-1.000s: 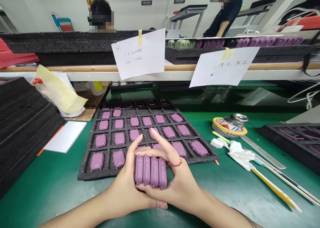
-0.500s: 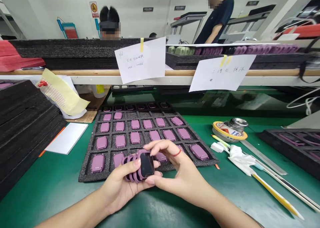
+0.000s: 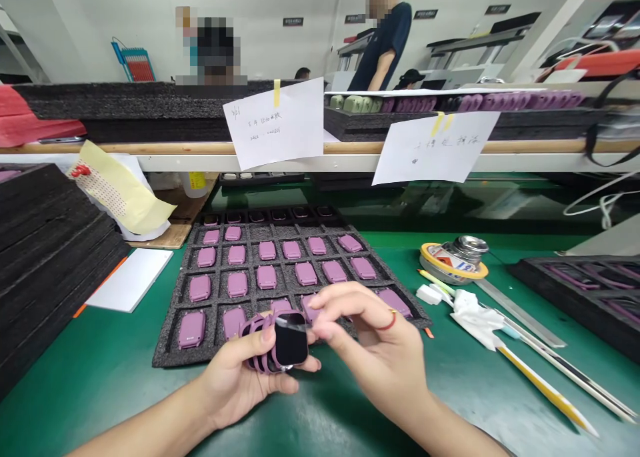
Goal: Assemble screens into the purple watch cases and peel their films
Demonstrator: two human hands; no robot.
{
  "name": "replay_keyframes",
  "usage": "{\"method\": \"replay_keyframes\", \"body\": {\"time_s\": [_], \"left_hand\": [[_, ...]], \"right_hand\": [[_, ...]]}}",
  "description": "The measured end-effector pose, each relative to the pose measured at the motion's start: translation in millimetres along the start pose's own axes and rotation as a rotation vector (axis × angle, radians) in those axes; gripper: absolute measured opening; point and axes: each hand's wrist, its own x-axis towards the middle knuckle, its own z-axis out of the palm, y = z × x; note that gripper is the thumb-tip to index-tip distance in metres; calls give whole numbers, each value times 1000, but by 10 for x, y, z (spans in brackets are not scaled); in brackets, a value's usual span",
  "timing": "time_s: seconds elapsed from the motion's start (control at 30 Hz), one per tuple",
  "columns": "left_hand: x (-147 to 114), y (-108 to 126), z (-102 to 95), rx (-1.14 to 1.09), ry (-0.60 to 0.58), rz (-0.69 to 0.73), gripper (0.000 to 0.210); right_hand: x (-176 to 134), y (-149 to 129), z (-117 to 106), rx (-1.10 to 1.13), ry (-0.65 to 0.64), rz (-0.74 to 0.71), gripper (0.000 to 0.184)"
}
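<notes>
Several purple watch cases (image 3: 291,343) sat clamped between thumb and fingers of the left hand (image 3: 237,377); right hand (image 3: 377,340) hovered just beside, grip unreadable!

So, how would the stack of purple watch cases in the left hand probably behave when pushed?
The stack of purple watch cases may slide apart, as only the left hand seems to bind it. The cases look stiff, their edges unbent. The glossy black screen in front is probably slippery.

We saw the black foam stack (image 3: 55,277) left of the tray (image 3: 214,327) cropped; at the tray's near right corner, our right hand (image 3: 383,333) partly hid a purple case (image 3: 399,301).
</notes>
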Motion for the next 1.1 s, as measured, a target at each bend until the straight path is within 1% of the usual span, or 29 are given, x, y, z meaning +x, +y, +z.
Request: {"method": "replay_keyframes", "body": {"time_s": [0.07,0.1,0.13,0.2,0.23,0.3,0.33,0.37,0.43,0.5,0.63,0.83,1.1], "left_hand": [[-6,-2,-10,3,-34,-17,34],[-5,0,-16,0,-53,-18,34],[-4,4,-21,-7,-72,-15,34],[0,14,-28,-28,-105,6,33],[-1,20,-27,-35,-123,14,33],[-6,32,-20,-37,-164,-1,36],[-11,38,-13,-32,-181,-19,38],[-16,43,-6,-28,-195,-33,41],[-23,49,6,-21,-207,-51,44],[-25,50,13,-15,-213,-51,45],[-26,50,21,-11,-239,-51,45],[-31,55,24,-13,-234,-52,45],[-21,44,8,-38,-261,-50,45]], "right_hand": [[5,-15,-13,99,115,73,15],[6,-21,-18,144,139,118,16],[3,-25,-21,176,134,152,15],[-10,-25,-22,196,41,165,13],[-21,-23,-19,177,-35,150,22],[-45,-15,-7,89,-188,95,52],[-56,-11,2,34,-247,58,63],[-65,-6,11,-17,-284,17,68],[-75,3,29,-79,-311,-59,67],[-77,13,44,-97,-315,-99,63],[-81,25,59,-116,-312,-124,62],[-91,24,54,-134,-306,-173,62],[-99,40,50,-156,-327,-167,62]]}}
